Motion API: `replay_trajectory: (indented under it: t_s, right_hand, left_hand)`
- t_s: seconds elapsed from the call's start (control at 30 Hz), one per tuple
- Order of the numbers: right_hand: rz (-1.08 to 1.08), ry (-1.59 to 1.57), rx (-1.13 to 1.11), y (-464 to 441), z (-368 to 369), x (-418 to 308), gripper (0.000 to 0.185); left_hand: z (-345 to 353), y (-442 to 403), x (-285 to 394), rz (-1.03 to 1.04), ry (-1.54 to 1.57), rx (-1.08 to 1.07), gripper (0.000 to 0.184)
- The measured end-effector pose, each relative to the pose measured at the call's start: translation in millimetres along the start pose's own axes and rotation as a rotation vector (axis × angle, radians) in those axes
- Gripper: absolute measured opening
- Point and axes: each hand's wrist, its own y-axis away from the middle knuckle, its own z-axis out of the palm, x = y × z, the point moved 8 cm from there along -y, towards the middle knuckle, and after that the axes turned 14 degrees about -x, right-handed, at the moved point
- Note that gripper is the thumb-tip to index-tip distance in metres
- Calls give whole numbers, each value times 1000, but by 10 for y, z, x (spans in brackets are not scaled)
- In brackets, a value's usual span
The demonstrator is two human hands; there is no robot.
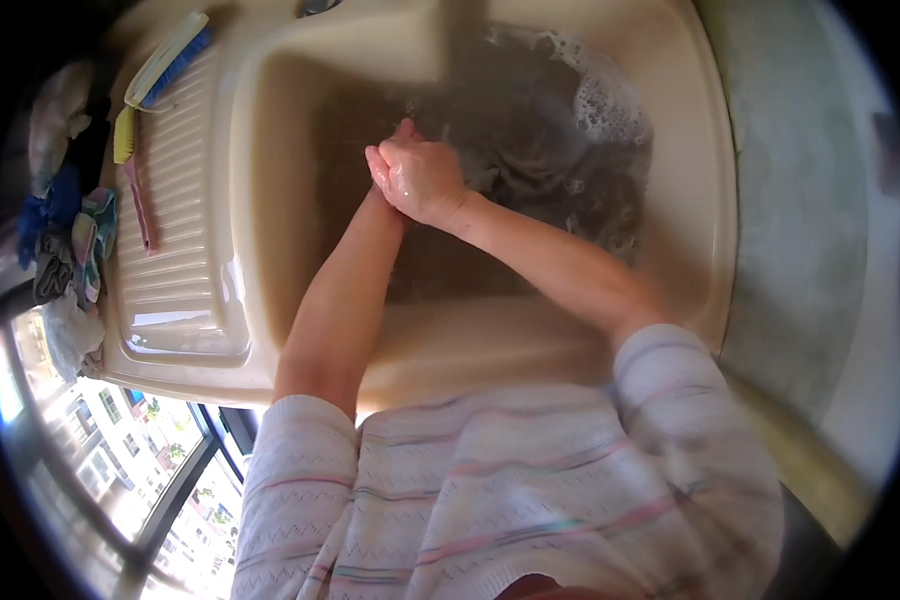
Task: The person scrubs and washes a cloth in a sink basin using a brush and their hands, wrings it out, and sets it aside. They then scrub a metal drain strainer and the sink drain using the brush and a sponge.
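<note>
My left hand [380, 176] and my right hand [427, 180] are pressed together, wet, above the left part of the sink basin [270, 180]. The right hand lies over the left one, its fingers closed round it. Most of the left hand is covered, so its finger shape is unclear. Grey-brown water [355, 240] stands in the basin below, with a dark, cloth-like thing [540, 160] in it, and white foam [608, 100] floats at the far right.
Left of the basin is a ribbed drainboard [178, 200]. On it lie a brush with blue bristles [175, 62] and a yellow brush [124, 136] beside a pink handle [140, 205]. Several cloths [60, 235] are bunched at its left edge. A window [185, 455] shows lower left.
</note>
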Motion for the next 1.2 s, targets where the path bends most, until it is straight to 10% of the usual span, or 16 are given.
replay_trajectory:
  t_s: [0.03,0.07,0.1,0.2,0.33,0.43,0.57,0.73,0.77,0.83,0.9,1.03,1.2]
  right_hand:
    - [81,-38,-45,-50,101,158,27]
    - [160,-85,-86,-123,208,331,27]
    - [255,-109,-205,-241,253,833,29]
    - [397,98,-257,-220,41,1534,41]
    - [506,-676,3,-116,-133,2058,38]
    - [-22,-276,-381,-107,72,1064,26]
    - [421,-906,-93,-90,-92,1925,17]
    - [29,-154,-208,-172,191,357,21]
    - [-81,-129,-165,-25,154,-32,25]
    - [-224,35,4,92,59,-364,25]
    - [255,-29,-80,-158,232,655,41]
    - [398,-526,-43,-16,-677,1479,57]
    - [218,-812,-117,220,-1812,1388,23]
  left_hand:
    - [-297,201,41,-39,-216,451,27]
    - [-569,112,37,-87,-168,424,26]
    - [196,205,51,-334,-497,875,27]
    - [-210,77,164,-370,-370,744,34]
    - [-448,245,531,-237,-332,710,32]
    - [-742,230,403,-314,-497,651,33]
    - [-501,297,492,-343,-476,658,29]
    - [-144,209,280,-305,-256,651,33]
    - [-353,115,264,-249,-52,-88,34]
    - [-242,172,169,-195,-59,205,28]
    - [-175,194,280,-318,-516,791,25]
    - [166,-73,455,-277,-413,497,31]
    - [480,-175,749,-297,-752,321,26]
